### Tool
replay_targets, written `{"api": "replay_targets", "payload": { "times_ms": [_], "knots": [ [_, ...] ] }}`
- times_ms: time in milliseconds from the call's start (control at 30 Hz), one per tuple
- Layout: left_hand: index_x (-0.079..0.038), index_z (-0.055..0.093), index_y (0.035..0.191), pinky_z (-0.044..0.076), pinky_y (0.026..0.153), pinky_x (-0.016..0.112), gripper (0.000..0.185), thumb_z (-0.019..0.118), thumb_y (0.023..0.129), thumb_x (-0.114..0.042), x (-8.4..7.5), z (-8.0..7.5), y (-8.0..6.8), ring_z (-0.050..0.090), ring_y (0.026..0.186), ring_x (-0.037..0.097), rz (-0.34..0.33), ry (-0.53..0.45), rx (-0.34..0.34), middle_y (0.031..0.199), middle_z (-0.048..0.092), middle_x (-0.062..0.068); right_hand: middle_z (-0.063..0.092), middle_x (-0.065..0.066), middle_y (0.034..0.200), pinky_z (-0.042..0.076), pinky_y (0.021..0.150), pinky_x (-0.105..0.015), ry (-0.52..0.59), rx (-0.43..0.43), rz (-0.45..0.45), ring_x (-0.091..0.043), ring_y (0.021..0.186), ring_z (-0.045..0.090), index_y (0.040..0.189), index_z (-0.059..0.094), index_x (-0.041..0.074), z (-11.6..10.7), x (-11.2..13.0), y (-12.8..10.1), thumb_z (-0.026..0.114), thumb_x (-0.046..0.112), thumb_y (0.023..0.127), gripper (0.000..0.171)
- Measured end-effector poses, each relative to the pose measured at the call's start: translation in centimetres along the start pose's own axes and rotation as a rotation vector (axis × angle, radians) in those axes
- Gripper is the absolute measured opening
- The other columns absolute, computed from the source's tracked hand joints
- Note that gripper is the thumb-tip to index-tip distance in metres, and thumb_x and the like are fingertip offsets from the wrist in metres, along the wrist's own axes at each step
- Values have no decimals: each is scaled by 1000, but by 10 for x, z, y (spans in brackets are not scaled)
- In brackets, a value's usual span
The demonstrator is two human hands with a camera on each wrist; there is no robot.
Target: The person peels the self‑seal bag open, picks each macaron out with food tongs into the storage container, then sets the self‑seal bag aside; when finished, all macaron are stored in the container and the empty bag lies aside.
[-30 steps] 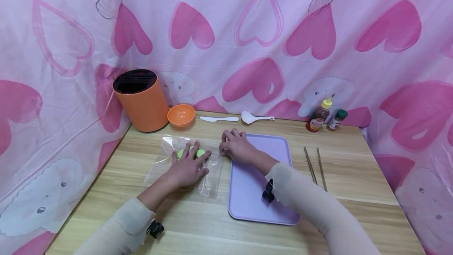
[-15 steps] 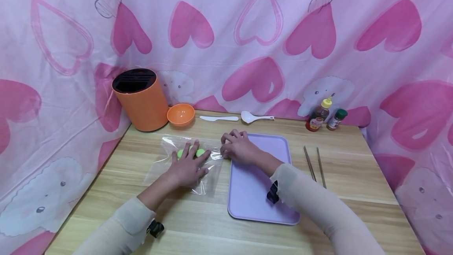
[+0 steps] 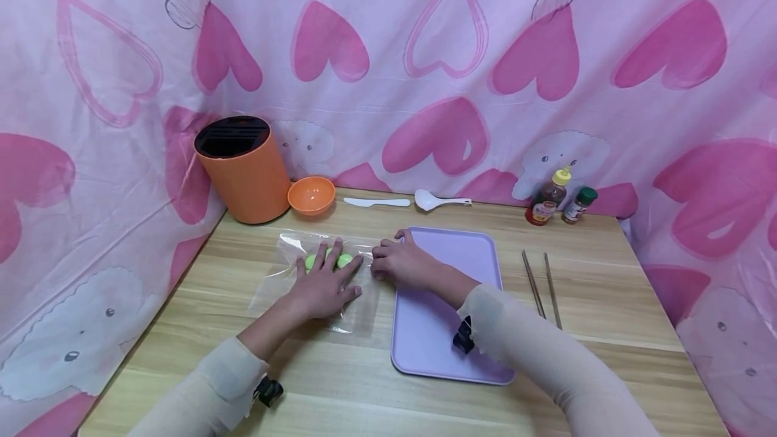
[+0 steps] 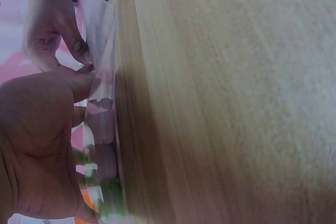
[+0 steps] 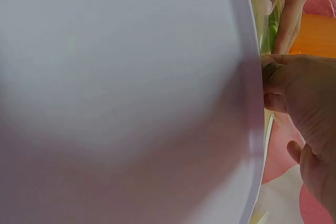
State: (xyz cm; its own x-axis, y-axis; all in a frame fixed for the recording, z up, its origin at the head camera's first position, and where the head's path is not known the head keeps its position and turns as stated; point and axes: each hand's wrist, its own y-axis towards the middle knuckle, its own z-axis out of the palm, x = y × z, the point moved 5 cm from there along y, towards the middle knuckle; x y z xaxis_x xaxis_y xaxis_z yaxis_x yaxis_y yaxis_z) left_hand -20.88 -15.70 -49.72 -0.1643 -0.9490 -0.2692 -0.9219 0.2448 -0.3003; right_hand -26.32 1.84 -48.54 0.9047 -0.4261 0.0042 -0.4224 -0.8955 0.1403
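Right hand pinches the clear bag's edge beside a spread left hand

The person's right hand [image 3: 405,263] has thumb and forefinger closed together on the near-right edge of a clear bag [image 3: 363,305], which lies flat on the wooden table [image 3: 340,390]. Just left of that pinch, the left hand [image 3: 322,292] rests on the bag with fingers spread wide, gripping nothing. Round green pieces [image 3: 344,260] show inside the bag, beneath and between the left fingers.

Right of the pinch, partly under the right forearm, is a lilac tray [image 3: 425,332]; farther right lie two metal chopsticks [image 3: 534,284]. Beyond the pinch lie a white knife [image 3: 377,203] and a white spoon [image 3: 427,201]. Beyond the left hand stand an orange bowl [image 3: 312,197] and an orange knife block [image 3: 249,184].
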Motion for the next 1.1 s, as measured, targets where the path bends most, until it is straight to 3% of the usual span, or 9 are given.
{"api": "replay_targets", "payload": {
  "times_ms": [233, 400, 633, 800, 933, 1100],
  "knots": [
    [-37, 31, 176, 0, 125, 91, 71, 55, 112, -59, 0, 1, -1, -6, 172, 52, -1, 21, 7, 188, 0, 18, 75, 11, 100, 47, 107, -64, 12, -36, -25, -14, 102, 71, 97, 81, 26, -3, 0, -8, 82, 19, 99, 7],
    [-36, 29, 176, 2, 125, 91, 72, 55, 113, -57, 0, 0, -2, -5, 172, 52, 7, 26, -4, 188, 1, 19, 79, 12, 104, 47, 111, -65, 53, -80, -43, -13, 106, 74, 94, 80, 24, -7, -2, -19, 86, 11, 95, 14],
    [-35, 29, 176, 3, 125, 91, 72, 55, 113, -57, -1, 0, -4, -5, 172, 53, 14, 26, -17, 187, 0, 20, 80, 12, 113, 45, 112, -67, 66, -33, -63, -15, 114, 71, 111, 83, 27, -5, 3, -19, 84, 21, 99, 14],
    [-36, 28, 176, 2, 124, 92, 72, 55, 113, -57, 0, 4, -2, -6, 172, 53, 1, 18, -5, 187, 0, 19, 76, 11, 111, 45, 112, -69, 67, 18, -90, -14, 111, 71, 114, 83, 29, -2, 18, -14, 81, 23, 102, 14],
    [-35, 29, 176, 3, 125, 92, 72, 55, 113, -57, -1, 3, -3, -5, 172, 54, 5, 19, -13, 187, 1, 20, 75, 9, 114, 44, 112, -68, 109, 49, -62, -13, 112, 72, 120, 83, 27, -3, 23, -12, 76, 16, 104, 21],
    [-33, 30, 176, 4, 124, 92, 72, 52, 113, -58, -3, 1, -3, -4, 171, 54, 11, 27, -26, 187, 1, 21, 75, 8, 114, 43, 111, -66, 140, 60, -18, -16, 111, 69, 124, 81, 26, -3, 23, -11, 75, 22, 105, 21]
  ]
}}
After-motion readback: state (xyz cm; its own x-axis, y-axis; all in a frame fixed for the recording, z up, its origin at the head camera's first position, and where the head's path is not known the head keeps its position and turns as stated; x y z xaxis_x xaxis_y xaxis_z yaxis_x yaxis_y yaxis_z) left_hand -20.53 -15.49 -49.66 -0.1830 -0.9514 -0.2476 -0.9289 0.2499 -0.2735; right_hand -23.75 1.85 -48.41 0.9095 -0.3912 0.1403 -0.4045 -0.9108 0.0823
